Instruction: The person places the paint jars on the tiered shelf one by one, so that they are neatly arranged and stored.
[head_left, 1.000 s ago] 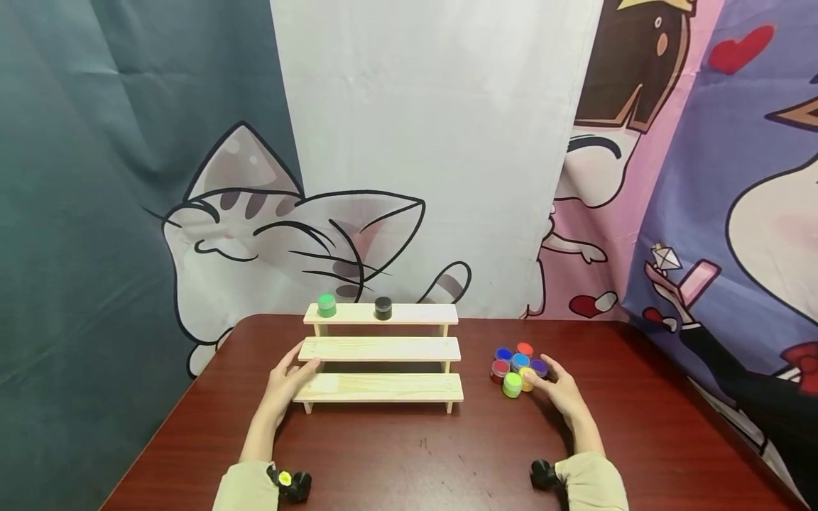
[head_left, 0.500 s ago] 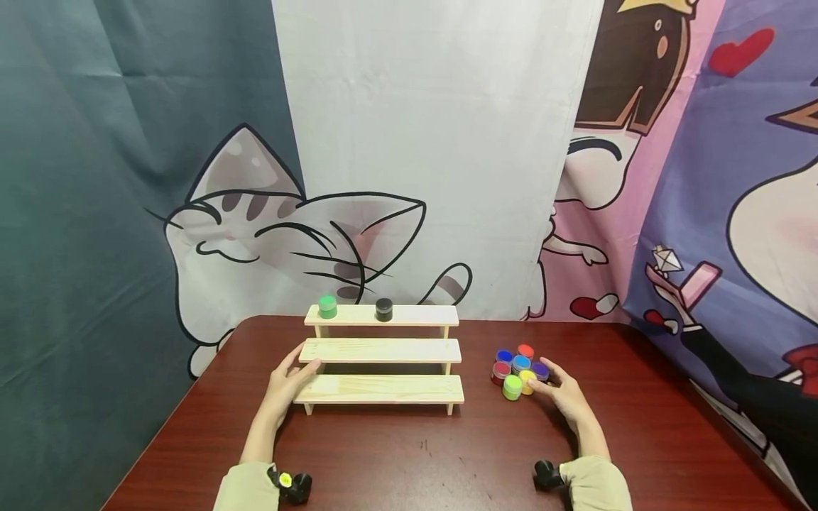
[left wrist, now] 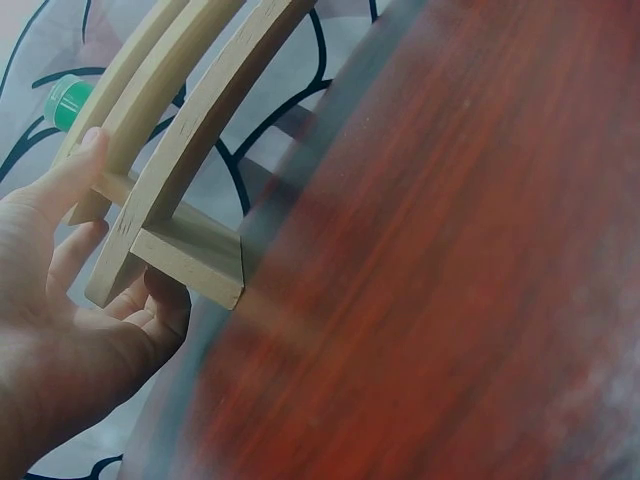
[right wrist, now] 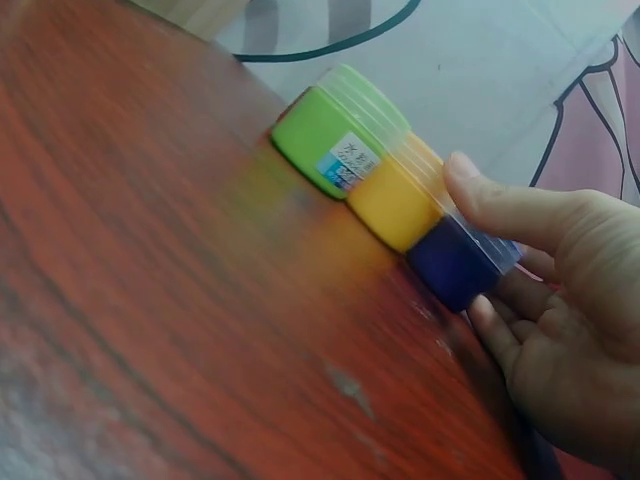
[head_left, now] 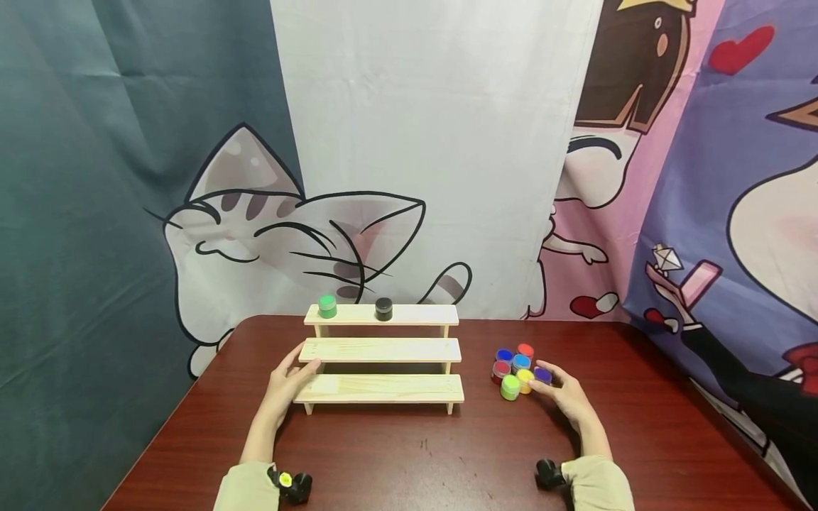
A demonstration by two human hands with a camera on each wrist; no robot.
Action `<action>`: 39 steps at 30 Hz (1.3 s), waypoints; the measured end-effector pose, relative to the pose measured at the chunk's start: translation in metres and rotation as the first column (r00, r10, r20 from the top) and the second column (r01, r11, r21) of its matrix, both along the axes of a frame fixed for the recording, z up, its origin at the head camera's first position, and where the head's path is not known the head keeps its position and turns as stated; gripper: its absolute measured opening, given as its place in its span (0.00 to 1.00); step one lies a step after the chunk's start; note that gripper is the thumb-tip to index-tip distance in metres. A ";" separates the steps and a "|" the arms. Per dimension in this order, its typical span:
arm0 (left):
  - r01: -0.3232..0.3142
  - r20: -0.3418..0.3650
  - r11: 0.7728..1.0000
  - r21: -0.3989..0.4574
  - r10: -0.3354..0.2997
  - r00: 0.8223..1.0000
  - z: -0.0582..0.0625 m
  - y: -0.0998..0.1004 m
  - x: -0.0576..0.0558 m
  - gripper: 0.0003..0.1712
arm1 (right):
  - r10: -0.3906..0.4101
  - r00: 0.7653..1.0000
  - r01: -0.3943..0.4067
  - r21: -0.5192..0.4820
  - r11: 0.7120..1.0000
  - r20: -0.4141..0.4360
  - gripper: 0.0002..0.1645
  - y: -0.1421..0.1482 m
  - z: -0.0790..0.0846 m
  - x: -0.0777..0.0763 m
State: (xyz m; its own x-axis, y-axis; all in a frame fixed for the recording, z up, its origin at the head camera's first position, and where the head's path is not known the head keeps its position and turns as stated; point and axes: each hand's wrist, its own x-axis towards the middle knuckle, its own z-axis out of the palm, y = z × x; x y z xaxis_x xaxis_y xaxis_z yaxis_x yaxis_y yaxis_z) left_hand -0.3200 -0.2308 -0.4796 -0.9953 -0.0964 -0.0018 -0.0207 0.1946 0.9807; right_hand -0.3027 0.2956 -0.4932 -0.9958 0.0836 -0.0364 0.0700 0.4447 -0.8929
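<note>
A three-tier wooden display stand (head_left: 380,349) stands on the table. At its left end my left hand (head_left: 285,383) grips it, thumb over the middle tier and fingers curled underneath in the left wrist view. On the top tier sit a green paint jar (head_left: 327,306) and a black paint jar (head_left: 383,309). To the right, my right hand (head_left: 569,401) has thumb and fingers around a purple paint jar (right wrist: 458,262), low at the table. Beside that jar are a yellow paint jar (right wrist: 400,195) and a lime green paint jar (right wrist: 340,130).
Behind the yellow jar cluster a light blue jar (head_left: 521,363), a dark blue jar (head_left: 504,355), a red jar (head_left: 525,350) and a dark red jar (head_left: 501,371). The brown table (head_left: 409,454) reaches back to a printed curtain (head_left: 434,156).
The purple jar has shifted slightly to the right and nearer, with my right hand at it. The lime green and yellow jars have slid slightly left. My left hand stays on the stand.
</note>
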 end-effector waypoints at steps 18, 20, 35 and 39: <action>-0.009 0.017 1.000 -0.001 0.009 1.000 -0.001 0.000 0.001 0.41 | -0.094 0.995 0.095 0.040 0.995 -0.017 0.35 0.000 0.000 0.004; -0.013 0.016 1.000 0.002 0.013 1.000 -0.001 0.000 0.001 0.40 | -0.105 0.994 0.105 0.032 0.994 -0.019 0.35 0.001 0.000 0.004; -0.016 0.013 1.000 -0.012 0.016 1.000 -0.001 0.000 -0.002 0.41 | -0.156 0.988 0.154 -0.068 0.986 -0.020 0.38 0.001 0.007 0.003; 0.002 0.014 1.000 -0.009 -0.002 1.000 -0.001 0.000 -0.001 0.42 | -0.158 0.987 0.155 -0.097 0.983 -0.022 0.37 0.000 0.008 0.003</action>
